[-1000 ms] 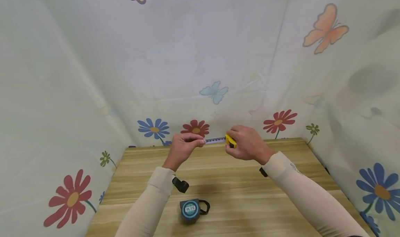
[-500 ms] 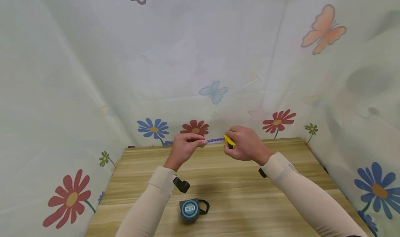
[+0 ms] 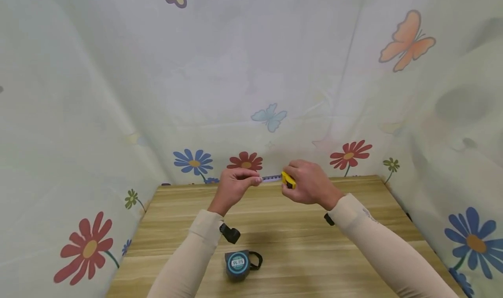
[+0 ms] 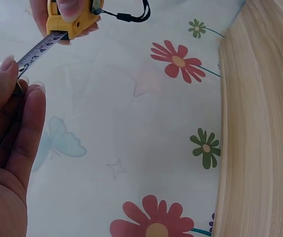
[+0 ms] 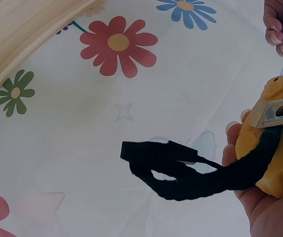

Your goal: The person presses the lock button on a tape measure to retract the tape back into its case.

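My right hand (image 3: 308, 182) grips a yellow tape measure (image 3: 288, 180) near the table's far edge. A short length of its blade (image 3: 271, 178) is out and spans to my left hand (image 3: 233, 186), whose thumb and fingers pinch the blade's end. In the left wrist view the numbered blade (image 4: 40, 53) slopes from the yellow case (image 4: 77, 19) down to the left thumb. A black wrist strap (image 5: 191, 173) hangs from the case in the right wrist view. On the table, nearer to me, lies a second tape measure (image 3: 237, 264), dark grey and blue.
The wood-grain table (image 3: 306, 250) reaches back to a pale curtain (image 3: 235, 71) printed with flowers and butterflies, which also rises on both sides. The grey tape measure's black loop (image 3: 256, 260) lies to its right.
The gap between my hands narrows slightly and less blade shows, as the left hand shifts a little right. The grey tape measure stays on the table.
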`<state>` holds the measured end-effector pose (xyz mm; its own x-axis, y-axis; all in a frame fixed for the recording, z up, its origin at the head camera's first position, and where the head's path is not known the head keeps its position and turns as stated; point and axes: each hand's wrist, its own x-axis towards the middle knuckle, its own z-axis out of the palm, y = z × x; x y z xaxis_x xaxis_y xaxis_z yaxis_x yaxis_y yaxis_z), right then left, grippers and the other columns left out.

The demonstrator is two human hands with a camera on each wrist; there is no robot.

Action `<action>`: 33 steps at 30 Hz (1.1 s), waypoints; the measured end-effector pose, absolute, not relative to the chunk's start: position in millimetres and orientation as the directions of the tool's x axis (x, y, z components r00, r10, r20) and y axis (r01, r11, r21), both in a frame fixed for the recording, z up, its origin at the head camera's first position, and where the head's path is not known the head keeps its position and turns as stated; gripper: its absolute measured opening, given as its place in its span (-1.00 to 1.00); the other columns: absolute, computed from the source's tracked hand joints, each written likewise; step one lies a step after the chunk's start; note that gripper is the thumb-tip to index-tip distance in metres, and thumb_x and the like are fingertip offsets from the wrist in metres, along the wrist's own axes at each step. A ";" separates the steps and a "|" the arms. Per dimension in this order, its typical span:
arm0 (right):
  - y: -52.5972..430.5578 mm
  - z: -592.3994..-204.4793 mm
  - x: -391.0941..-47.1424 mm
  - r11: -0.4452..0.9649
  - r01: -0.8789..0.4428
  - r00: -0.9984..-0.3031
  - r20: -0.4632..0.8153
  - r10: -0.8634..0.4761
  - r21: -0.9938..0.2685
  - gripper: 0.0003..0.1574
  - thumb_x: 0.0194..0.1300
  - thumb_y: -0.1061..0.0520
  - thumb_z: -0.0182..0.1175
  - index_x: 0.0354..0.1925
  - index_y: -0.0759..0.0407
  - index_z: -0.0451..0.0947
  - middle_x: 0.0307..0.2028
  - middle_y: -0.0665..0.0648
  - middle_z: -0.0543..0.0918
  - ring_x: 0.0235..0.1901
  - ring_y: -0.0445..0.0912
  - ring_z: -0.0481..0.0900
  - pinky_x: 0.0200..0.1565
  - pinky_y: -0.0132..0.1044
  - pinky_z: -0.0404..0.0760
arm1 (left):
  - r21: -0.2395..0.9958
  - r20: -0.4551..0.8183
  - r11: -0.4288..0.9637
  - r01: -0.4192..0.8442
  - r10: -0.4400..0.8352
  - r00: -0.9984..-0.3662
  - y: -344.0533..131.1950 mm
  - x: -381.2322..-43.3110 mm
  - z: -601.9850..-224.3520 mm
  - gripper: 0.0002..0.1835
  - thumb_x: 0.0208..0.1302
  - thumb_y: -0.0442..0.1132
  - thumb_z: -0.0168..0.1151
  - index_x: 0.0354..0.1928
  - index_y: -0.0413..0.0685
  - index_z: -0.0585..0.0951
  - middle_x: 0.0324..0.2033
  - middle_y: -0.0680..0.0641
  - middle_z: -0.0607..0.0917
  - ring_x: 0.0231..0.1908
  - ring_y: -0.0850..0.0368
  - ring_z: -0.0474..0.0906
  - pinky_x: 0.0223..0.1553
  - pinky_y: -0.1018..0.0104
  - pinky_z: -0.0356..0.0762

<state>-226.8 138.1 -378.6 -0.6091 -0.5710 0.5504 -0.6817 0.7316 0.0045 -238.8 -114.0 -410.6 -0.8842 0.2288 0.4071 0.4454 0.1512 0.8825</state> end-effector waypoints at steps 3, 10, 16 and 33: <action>136.8 -378.7 -225.4 0.726 -0.687 -0.603 0.554 -0.574 0.004 -0.70 0.16 -0.07 0.33 -0.31 0.13 0.64 -0.44 0.01 0.58 -0.48 -0.17 0.44 -0.44 -0.36 0.50 | 0.882 0.405 0.155 0.444 0.229 -0.885 -113.9 -236.8 -410.2 -0.84 0.30 -0.28 0.47 -0.18 -0.24 0.82 -0.24 -0.21 0.86 -0.28 0.17 0.80 -0.13 0.29 0.78; 135.7 -378.0 -224.8 0.728 -0.686 -0.594 0.565 -0.572 0.015 -0.71 0.16 -0.07 0.34 -0.31 0.12 0.64 -0.45 0.00 0.59 -0.48 -0.18 0.44 -0.44 -0.37 0.51 | 0.879 0.414 0.143 0.455 0.247 -0.876 -112.6 -239.2 -409.9 -0.86 0.31 -0.27 0.47 -0.18 -0.19 0.83 -0.23 -0.21 0.86 -0.27 0.18 0.80 -0.09 0.14 0.80; 134.9 -381.4 -223.2 0.721 -0.693 -0.590 0.564 -0.578 0.013 -0.70 0.15 -0.08 0.36 -0.30 0.12 0.63 -0.45 -0.01 0.56 -0.48 -0.19 0.43 -0.44 -0.37 0.50 | 0.870 0.430 0.139 0.474 0.257 -0.865 -111.6 -237.7 -411.4 -0.87 0.29 -0.26 0.49 -0.20 -0.18 0.84 -0.25 -0.24 0.85 -0.30 0.17 0.80 -0.14 0.28 0.78; 133.1 -384.4 -224.3 0.722 -0.692 -0.583 0.567 -0.582 0.030 -0.70 0.15 -0.08 0.36 -0.33 0.11 0.62 -0.44 -0.01 0.58 -0.48 -0.17 0.43 -0.43 -0.38 0.52 | 0.871 0.433 0.132 0.473 0.248 -0.867 -104.8 -242.2 -417.2 -0.87 0.29 -0.25 0.49 -0.20 -0.15 0.85 -0.27 -0.20 0.85 -0.32 0.17 0.79 -0.14 0.10 0.81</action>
